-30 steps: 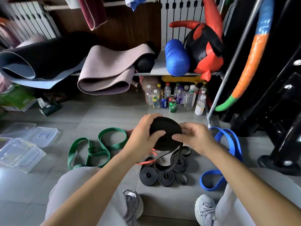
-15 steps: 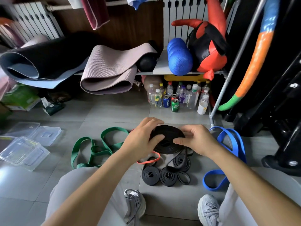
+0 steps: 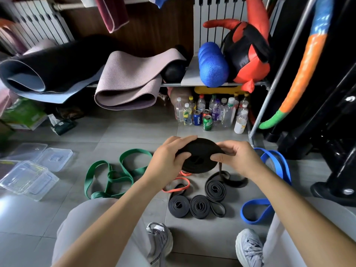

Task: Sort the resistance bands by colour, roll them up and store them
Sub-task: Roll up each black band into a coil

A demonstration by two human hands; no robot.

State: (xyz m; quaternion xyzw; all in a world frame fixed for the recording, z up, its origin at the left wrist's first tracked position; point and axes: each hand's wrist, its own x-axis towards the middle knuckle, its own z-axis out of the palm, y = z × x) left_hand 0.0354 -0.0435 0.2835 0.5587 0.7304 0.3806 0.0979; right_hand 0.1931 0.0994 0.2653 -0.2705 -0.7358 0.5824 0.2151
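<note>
A wide black resistance band, wound into a flat roll [image 3: 200, 156], is held above the floor between both hands. My left hand [image 3: 169, 160] grips its left edge, thumb on top. My right hand [image 3: 236, 158] pinches its right edge, where a loose black tail [image 3: 223, 177] hangs down to the floor. Below lie three rolled black bands [image 3: 199, 206]. A thin orange band [image 3: 177, 187] lies partly under my left forearm. A green band [image 3: 113, 174] sprawls unrolled on the left, a blue band [image 3: 269, 193] on the right.
Clear plastic boxes and lids [image 3: 28, 170] sit on the tiles at the left. Bottles and cans [image 3: 210, 114] stand under a shelf [image 3: 192, 84] holding yoga mats [image 3: 123, 83] and a blue foam roller [image 3: 212, 64]. Black gym equipment [image 3: 339, 151] stands at the right. My shoes [image 3: 159, 241] are below.
The black roll has tipped from nearly upright to lying flat between my hands. Both hands kept their hold, and the loose tail now trails on the floor.
</note>
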